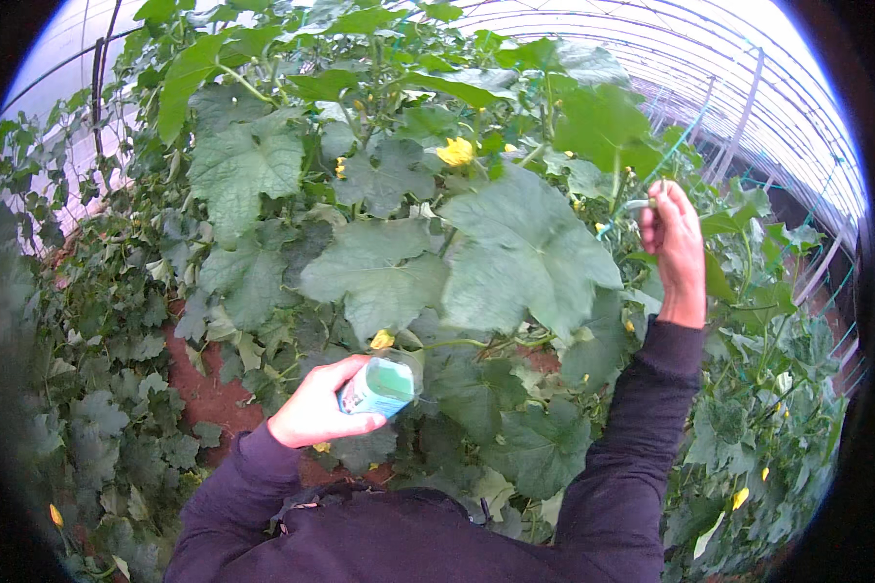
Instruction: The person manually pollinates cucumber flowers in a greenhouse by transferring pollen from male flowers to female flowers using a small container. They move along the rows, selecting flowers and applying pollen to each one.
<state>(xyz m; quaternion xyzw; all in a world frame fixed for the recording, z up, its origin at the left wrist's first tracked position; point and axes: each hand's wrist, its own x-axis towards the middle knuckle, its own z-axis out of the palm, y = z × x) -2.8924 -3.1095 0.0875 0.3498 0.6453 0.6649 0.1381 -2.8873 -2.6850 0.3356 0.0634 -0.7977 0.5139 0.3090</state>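
Observation:
My left hand (pixel 324 408) is closed around a small printed container (pixel 379 386), tilted so that its green inside shows. A clear, roundish rim or lid stands out at its far side. A yellow blossom (pixel 382 339) is just above that hand. Raised at the right, my right hand (pixel 671 222) pinches something thin and pale green between thumb and fingers, perhaps a stem or small young fruit; which cannot be told. A turquoise string (pixel 674 154) runs close to its fingertips. Large lobed leaves (pixel 529 251) of a vine crop spread between my hands, with an open yellow flower (pixel 456 151) farther up.
Dense vines (pixel 117 408) stand on the left, and more foliage (pixel 736 430) on the right. Reddish soil (pixel 208 386) shows between plants. Greenhouse hoops and film (pixel 700 36) arch overhead, with slanting posts (pixel 744 109) at the upper right. A dark pole (pixel 97 95) rises at the upper left.

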